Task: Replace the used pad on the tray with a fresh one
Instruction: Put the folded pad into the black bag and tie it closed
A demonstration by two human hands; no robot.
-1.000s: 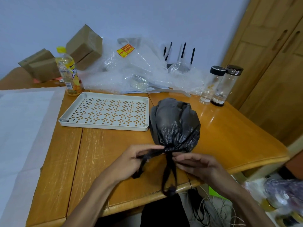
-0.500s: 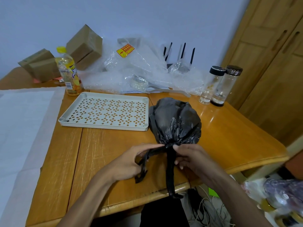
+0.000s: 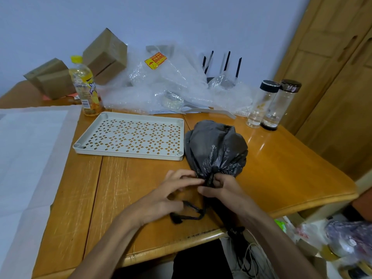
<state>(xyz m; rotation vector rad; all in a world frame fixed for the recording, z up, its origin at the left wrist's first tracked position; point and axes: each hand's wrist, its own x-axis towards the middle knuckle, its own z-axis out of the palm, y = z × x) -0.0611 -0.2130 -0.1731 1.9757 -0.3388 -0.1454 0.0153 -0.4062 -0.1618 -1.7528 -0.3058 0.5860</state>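
Both hands worked at the neck of the black bag (image 3: 216,150), which sat on the desk (image 3: 124,194) just right of the tray (image 3: 128,156), prob. touching its right edge. The left hand (image 3: 171,196) had thumb & fingers pinched on the twisted neck from the left; the right hand (image 3: 223,188) was clenched round the same neck from the right. 1 black tie strip (image 3: 189,215) lay loose on the desk under the left hand; another hung over the near desk edge. Looked like the knot was being tied; can't tell if it was tight.

The tray was bare: perforated, cream, no pad on it. The used pad wasn't visible; I'd guess it was inside the bag. A white sheet (image 3: 26,158) lay flat at the far left, poss. the fresh pad, unsure.

Handling, as a judgement: the bag looked light, soft, crinkly, thin film that could tear if yanked. Best hold = the gathered neck, below the knot, not the bulging body. The tray looked stiff, light plastic; take it by the raised rim on 2 sides.

Orientation: the tray's long axis ran left-right across the desk, open face up. The bag's axis ran from the neck, nearest the person, to the rounded bulk pointing away toward the 2 glass bottles (image 3: 271,105).
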